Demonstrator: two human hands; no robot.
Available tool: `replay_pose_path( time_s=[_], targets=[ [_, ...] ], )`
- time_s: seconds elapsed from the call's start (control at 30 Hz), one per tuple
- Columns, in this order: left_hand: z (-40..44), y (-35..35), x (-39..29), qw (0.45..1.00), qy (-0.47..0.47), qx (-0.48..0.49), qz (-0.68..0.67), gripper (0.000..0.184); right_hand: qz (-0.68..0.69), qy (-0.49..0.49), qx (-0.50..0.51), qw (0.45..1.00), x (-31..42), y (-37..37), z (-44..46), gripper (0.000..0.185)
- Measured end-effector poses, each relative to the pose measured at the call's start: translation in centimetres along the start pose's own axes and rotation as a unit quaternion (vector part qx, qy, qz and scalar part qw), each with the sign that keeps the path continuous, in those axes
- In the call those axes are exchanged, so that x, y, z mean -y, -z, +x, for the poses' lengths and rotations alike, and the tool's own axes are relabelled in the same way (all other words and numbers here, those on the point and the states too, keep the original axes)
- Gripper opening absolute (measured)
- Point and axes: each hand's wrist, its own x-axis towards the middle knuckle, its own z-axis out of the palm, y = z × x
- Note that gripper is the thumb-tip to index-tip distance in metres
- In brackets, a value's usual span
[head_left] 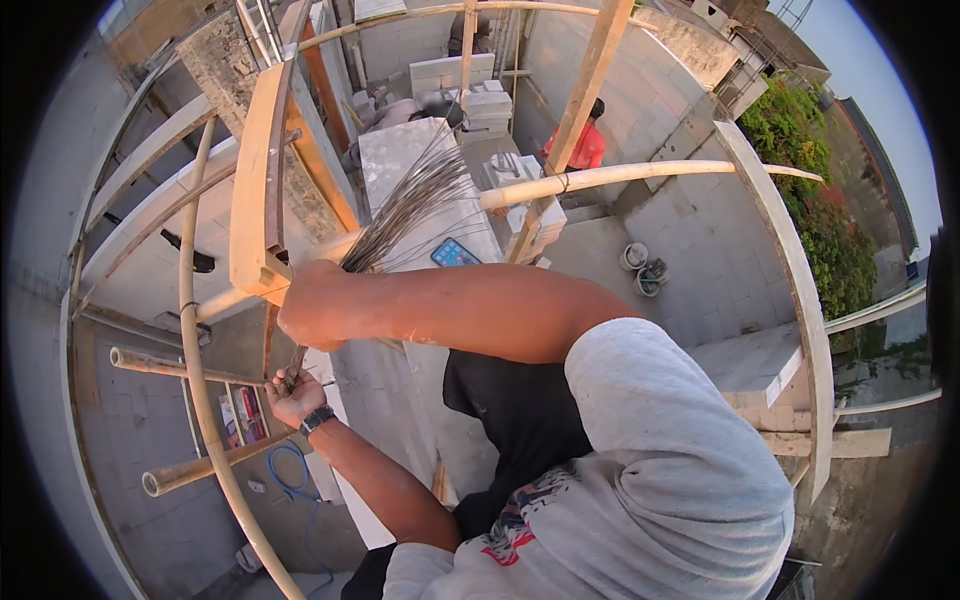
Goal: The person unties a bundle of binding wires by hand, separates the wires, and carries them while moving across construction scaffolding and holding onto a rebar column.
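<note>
A bundle of thin metal wires fans out toward the upper right. My right hand is closed around its narrow part, beside the end of an orange-brown wooden beam. Below it, my left hand, with a dark watch on the wrist, has its fingers closed on the lower end of the same bundle. A phone lies on the pale block surface beyond my right forearm.
Bamboo poles cross around me, with cut ends at the left. Farther below are stacked white blocks, buckets and a blue hose. A person in a red shirt is beyond a slanted timber; other people are partly hidden farther back.
</note>
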Motion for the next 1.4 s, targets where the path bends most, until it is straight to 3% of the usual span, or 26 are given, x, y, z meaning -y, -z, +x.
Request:
replay_pose_path(
  time_s=[0.4,0.77,0.9,1.07,1.17,1.23,1.27,1.33,1.37,1.4],
  targets=[
    [-0.1,0.6,-1.0,0.998,-0.041,0.045,0.016,0.024,0.068,-0.002,0.023,0.997,-0.7,0.4,-0.4,0.019],
    [2.5,4.3,-5.4,0.995,-0.101,-0.003,-0.021,0.022,0.128,-0.052,-0.002,0.99,-2.9,0.7,-2.1,0.035],
    [1.5,3.9,-4.6,0.993,-0.07,-0.092,0.004,0.027,0.116,-0.011,-0.008,0.993,-1.8,1.4,-2.1,0.034],
    [2.8,5.3,-2.8,0.994,0.032,-0.084,-0.068,0.03,0.082,-0.004,-0.049,0.995,-1.3,1.6,-2.1,0.027],
    [-0.3,3.2,-0.2,0.991,-0.041,-0.122,0.045,0.04,0.068,-0.001,-0.045,0.997,-1.4,1.5,-2.0,0.024],
    [-3.0,1.4,0.6,0.953,-0.085,-0.233,0.175,0.065,0.055,0.003,-0.025,0.998,-1.4,1.4,-1.7,0.024],
    [-1.2,3.0,-0.1,0.952,-0.089,-0.236,0.173,0.065,0.055,0.009,-0.026,0.998,-1.5,1.2,-1.4,0.024],
    [1.4,5.3,-1.5,0.823,-0.203,-0.174,0.501,0.088,0.047,-0.003,-0.022,0.999,-1.8,0.4,-0.8,0.025],
    [1.1,4.8,-1.0,0.725,-0.251,-0.233,0.598,0.093,0.046,0.004,-0.023,0.999,-1.9,0.2,-0.5,0.025],
    [-0.4,3.2,-1.1,0.738,-0.264,-0.114,0.611,0.089,0.049,0.002,-0.015,0.999,-1.9,0.0,-0.4,0.025]
  ],
)
